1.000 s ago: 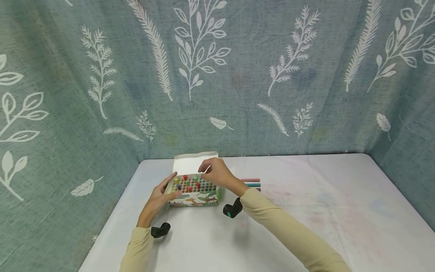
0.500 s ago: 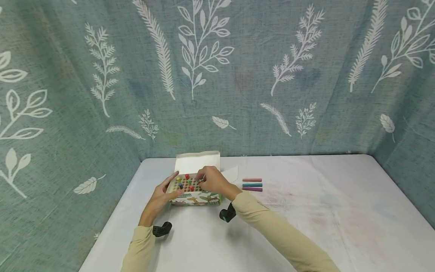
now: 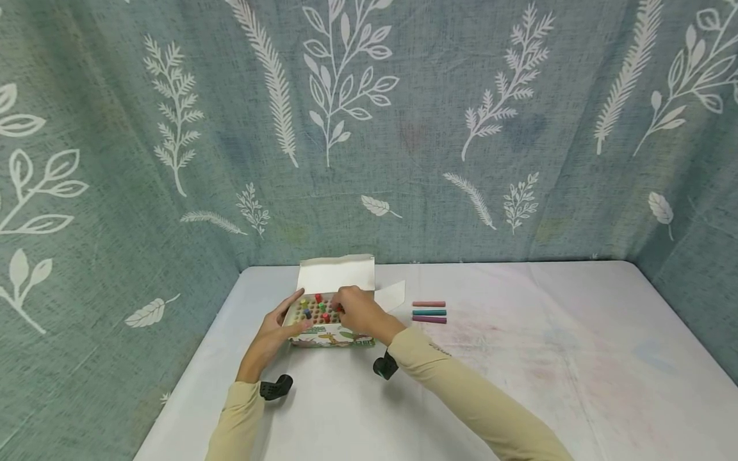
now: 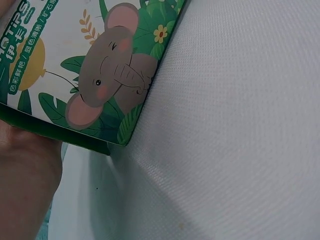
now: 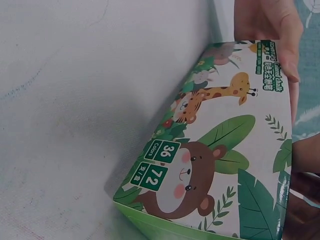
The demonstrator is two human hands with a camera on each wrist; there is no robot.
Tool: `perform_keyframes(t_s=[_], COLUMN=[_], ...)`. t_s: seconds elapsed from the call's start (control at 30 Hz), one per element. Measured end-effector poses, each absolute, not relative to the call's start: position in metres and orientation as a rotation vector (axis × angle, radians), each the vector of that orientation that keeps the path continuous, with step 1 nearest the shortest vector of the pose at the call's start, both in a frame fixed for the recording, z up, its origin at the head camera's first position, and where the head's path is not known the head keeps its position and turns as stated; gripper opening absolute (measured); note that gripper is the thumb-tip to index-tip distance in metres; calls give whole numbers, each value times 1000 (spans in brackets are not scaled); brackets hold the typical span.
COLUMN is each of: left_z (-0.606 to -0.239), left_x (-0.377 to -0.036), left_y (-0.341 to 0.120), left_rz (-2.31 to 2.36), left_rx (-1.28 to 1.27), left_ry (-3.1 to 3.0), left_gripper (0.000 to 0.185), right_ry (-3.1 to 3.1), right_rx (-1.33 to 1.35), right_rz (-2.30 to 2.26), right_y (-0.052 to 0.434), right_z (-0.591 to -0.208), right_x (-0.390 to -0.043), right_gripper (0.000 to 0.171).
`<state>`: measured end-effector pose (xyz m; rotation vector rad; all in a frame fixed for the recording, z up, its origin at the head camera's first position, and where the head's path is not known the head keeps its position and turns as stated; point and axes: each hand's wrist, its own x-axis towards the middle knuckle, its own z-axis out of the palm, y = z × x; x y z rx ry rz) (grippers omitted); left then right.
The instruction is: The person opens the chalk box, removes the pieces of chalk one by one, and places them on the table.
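Note:
A chalk box (image 3: pixel 334 337) printed with cartoon animals stands on the table, its white lid raised at the back. Several coloured chalk ends poke out of its holed top. My left hand (image 3: pixel 267 334) grips the box's left side, thumb over the front edge and fingers along the side toward the back; in the left wrist view the box's elephant print (image 4: pixel 107 65) fills the upper left. Over the right half of the box, my right hand (image 3: pixel 362 314) has its fingers curled down, pinching at a red chalk stick (image 3: pixel 340 308). The fingertips are partly hidden.
Three chalk sticks, pink (image 3: pixel 429 304), blue (image 3: pixel 429 312) and purple (image 3: pixel 429 321), lie side by side to the right of the box. A white side flap (image 3: pixel 392 295) sticks out at the box's right. A leaf-patterned curtain (image 3: pixel 426 211) hangs behind the table.
My right hand has come down from above the back of the box onto the chalk in its right half. My left hand keeps its hold, and the three loose sticks lie unmoved.

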<state>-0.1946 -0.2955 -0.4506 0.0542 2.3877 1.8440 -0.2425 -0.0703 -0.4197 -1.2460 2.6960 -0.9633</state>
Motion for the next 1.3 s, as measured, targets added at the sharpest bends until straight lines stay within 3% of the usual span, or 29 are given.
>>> perform_keyframes(t_s=[0.43, 0.77, 1.3], left_z=[-477, -464, -451], left_x=[-207, -203, -195], left_y=[-306, -302, -295], left_rz=[1852, 1862, 1861], left_rx=[54, 60, 80], left_ry=[2430, 2392, 2379], left_gripper=[76, 77, 78], right_ry=[2726, 2744, 2706], right_rx=[-1351, -1428, -1253], right_rz=[-1049, -1215, -1522], right_y=[-69, -60, -32], right_z=[-418, -405, -380], right_x=[-244, -247, -246], right_gripper=[22, 17, 11])
